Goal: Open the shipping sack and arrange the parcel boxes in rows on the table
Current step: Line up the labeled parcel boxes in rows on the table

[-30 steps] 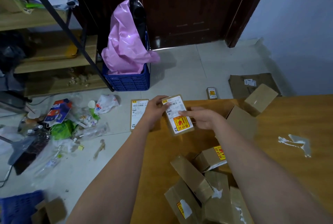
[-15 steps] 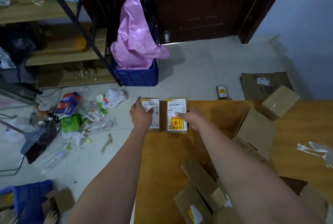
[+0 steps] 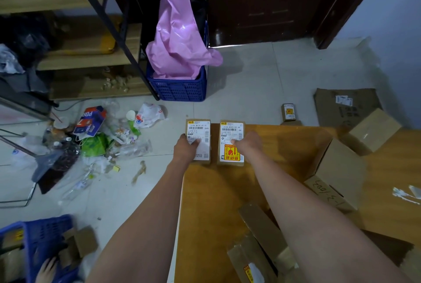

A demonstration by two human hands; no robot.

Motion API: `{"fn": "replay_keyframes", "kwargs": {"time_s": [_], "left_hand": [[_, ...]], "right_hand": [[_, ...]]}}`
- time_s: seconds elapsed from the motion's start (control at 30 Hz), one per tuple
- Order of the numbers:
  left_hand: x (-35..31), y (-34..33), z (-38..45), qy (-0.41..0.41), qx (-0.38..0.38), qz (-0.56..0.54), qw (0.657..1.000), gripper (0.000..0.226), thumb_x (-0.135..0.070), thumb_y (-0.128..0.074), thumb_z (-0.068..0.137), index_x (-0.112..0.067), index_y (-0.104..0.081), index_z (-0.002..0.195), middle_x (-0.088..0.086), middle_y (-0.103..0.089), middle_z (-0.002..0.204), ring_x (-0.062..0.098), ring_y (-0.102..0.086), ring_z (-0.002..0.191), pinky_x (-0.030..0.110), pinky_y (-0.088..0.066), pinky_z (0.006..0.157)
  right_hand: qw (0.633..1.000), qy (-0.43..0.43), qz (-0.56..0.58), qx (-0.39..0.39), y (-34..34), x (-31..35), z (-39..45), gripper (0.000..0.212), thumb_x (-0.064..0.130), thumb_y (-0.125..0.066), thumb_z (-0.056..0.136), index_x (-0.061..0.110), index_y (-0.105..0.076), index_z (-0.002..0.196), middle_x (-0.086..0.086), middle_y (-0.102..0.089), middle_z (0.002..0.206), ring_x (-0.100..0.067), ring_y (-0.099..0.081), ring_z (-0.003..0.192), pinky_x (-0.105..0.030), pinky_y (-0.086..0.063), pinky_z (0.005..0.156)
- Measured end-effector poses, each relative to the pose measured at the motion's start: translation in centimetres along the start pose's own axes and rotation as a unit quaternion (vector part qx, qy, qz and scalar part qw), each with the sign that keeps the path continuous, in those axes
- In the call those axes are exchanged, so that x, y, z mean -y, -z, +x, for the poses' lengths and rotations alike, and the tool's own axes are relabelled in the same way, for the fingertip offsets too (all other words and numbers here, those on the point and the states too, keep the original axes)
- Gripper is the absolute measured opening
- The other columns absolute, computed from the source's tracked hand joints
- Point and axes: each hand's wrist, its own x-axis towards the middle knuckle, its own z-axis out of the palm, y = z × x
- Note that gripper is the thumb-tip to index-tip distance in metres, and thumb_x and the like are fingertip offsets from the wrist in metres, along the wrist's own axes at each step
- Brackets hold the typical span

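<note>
Since earlier frame: left hand point(image 3: 185, 151) unmoved, fingers resting on left parcel box point(image 3: 198, 140); right hand point(image 3: 247, 143) fingers flat on right parcel box point(image 3: 231, 143); boxes side by side at surface point(image 3: 216, 191) far edge.

Bare bench point(image 3: 211, 196) lies open at the middle, between the two forearms and toward 6 o'clock of the two labelled boxes point(image 3: 231, 143) at the far corner. At 3 o'clock a large open carton point(image 3: 339, 171) blocks the way; at 5 o'clock a heap of parcels point(image 3: 262, 250) crowds the near edge
</note>
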Motion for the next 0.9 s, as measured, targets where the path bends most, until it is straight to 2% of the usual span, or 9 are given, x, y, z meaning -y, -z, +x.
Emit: {"fn": "replay_keyframes", "kwargs": {"time_s": [0.17,0.33,0.53,0.63,0.77,0.9], "left_hand": [[0.0,-0.1,0.3,0.001,-0.005,0.024,1.000,0.039,-0.030,-0.057,0.097,-0.007,-0.050,0.128,0.014,-0.062,0.128,0.033,-0.063,0.112,0.045,-0.056,0.090],[0.1,-0.2,0.3,-0.003,-0.008,0.022,1.000,0.038,-0.029,-0.057,0.098,-0.007,-0.051,0.129,0.014,-0.062,0.128,0.032,-0.063,0.112,0.039,-0.056,0.084],[-0.1,-0.3,0.1,-0.003,-0.016,0.029,0.999,0.038,-0.028,-0.056,0.098,-0.006,-0.050,0.129,0.014,-0.061,0.128,0.032,-0.064,0.111,0.033,-0.053,0.075],[-0.1,-0.4,0.1,-0.004,-0.015,0.036,0.999,0.039,-0.028,-0.056,0.098,-0.006,-0.049,0.130,0.014,-0.061,0.129,0.032,-0.064,0.111,0.032,-0.053,0.073],[-0.1,-0.1,0.1,-0.007,-0.011,0.041,0.999,0.039,-0.028,-0.057,0.098,-0.007,-0.049,0.130,0.014,-0.061,0.130,0.032,-0.064,0.112,0.036,-0.055,0.080],[-0.1,0.0,0.1,-0.004,-0.005,0.040,0.999,0.040,-0.029,-0.057,0.098,-0.007,-0.049,0.131,0.014,-0.060,0.131,0.033,-0.064,0.112,0.040,-0.058,0.085]], "right_hand": [[1.000,0.004,-0.003,0.004,-0.4,0.3,0.5,0.035,0.024,-0.074,0.087,0.004,-0.062,0.112,-0.013,-0.066,0.124,-0.029,-0.065,0.109,-0.033,-0.056,0.081],[1.000,0.007,-0.012,0.012,-0.7,0.8,0.3,0.033,0.025,-0.075,0.086,0.006,-0.063,0.111,-0.010,-0.067,0.122,-0.026,-0.067,0.107,-0.027,-0.052,0.069],[0.999,0.011,-0.025,0.019,-1.4,1.3,0.2,0.038,0.025,-0.074,0.086,0.005,-0.060,0.115,-0.011,-0.065,0.125,-0.027,-0.064,0.113,-0.028,-0.050,0.076],[0.999,0.010,-0.031,0.019,-1.5,1.5,0.1,0.037,0.026,-0.073,0.087,0.006,-0.061,0.116,-0.010,-0.065,0.126,-0.025,-0.063,0.113,-0.025,-0.047,0.071],[0.999,0.008,-0.028,0.020,-1.5,1.6,-0.1,0.033,0.023,-0.071,0.090,0.005,-0.062,0.116,-0.010,-0.064,0.127,-0.024,-0.064,0.113,-0.024,-0.048,0.071],[0.999,0.003,-0.012,0.030,-1.3,1.5,0.0,0.033,0.022,-0.072,0.089,0.006,-0.061,0.116,-0.010,-0.064,0.127,-0.025,-0.064,0.112,-0.022,-0.046,0.064]]}}
